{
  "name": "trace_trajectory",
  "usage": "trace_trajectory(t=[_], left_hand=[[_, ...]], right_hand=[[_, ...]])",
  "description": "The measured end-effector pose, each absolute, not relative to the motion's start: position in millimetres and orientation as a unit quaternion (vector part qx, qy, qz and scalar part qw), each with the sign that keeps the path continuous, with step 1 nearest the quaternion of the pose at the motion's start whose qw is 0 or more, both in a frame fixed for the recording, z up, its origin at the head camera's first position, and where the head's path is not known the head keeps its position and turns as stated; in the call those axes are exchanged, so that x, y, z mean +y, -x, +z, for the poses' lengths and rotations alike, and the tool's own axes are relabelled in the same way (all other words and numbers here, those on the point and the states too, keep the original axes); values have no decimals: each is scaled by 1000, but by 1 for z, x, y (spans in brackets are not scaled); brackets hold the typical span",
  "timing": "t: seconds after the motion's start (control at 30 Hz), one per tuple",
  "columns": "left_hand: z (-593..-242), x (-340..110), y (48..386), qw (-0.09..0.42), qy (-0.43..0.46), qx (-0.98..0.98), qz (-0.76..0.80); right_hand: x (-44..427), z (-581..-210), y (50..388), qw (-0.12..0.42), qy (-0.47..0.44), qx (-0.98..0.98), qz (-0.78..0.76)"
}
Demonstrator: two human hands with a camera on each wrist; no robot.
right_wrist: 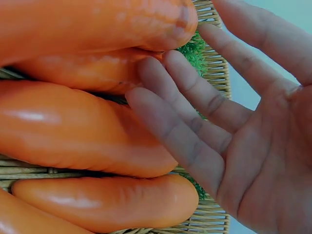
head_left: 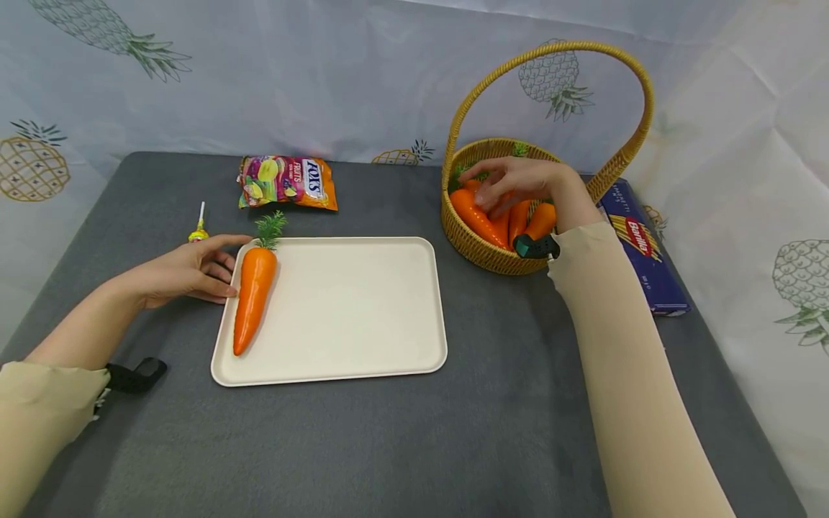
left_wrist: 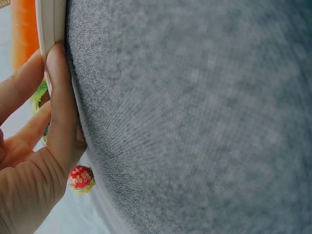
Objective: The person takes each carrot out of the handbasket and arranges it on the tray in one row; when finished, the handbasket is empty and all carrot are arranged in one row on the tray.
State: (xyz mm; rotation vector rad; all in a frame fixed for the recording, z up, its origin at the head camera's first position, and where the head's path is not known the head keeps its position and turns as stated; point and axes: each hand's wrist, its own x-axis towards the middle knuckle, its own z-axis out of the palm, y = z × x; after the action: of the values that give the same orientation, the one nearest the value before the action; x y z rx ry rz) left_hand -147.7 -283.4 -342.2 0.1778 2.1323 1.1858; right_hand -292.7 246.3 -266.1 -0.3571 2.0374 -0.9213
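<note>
A cream tray point(head_left: 363, 309) lies on the dark table with one orange carrot point(head_left: 255, 295) along its left side, leafy end away from me. My left hand point(head_left: 188, 272) holds the tray's left rim; in the left wrist view, fingertips point(left_wrist: 57, 56) meet at the rim. Over on the right, my right hand point(head_left: 527, 181) reaches into a wicker basket point(head_left: 479, 252) under its tall handle. Several carrots point(right_wrist: 87, 126) fill that basket. In the right wrist view the right hand's fingers are extended and spread by the carrots' thick ends, gripping none.
An orange candy bag point(head_left: 288, 182) lies behind the tray. Near my left hand is a lollipop point(head_left: 198, 229), its white stick pointing away. A blue pasta box point(head_left: 648, 252) lies right of the basket, partly behind my right arm. A pineapple-print cloth point(head_left: 363, 79) hangs behind the table.
</note>
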Motion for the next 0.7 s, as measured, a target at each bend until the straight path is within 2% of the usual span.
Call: trace_trajectory(t=[0.7], left_hand=[[-340,-283,145,334,-63,824,453]], right_hand=[[231,-264,288,438,153,840,-280]])
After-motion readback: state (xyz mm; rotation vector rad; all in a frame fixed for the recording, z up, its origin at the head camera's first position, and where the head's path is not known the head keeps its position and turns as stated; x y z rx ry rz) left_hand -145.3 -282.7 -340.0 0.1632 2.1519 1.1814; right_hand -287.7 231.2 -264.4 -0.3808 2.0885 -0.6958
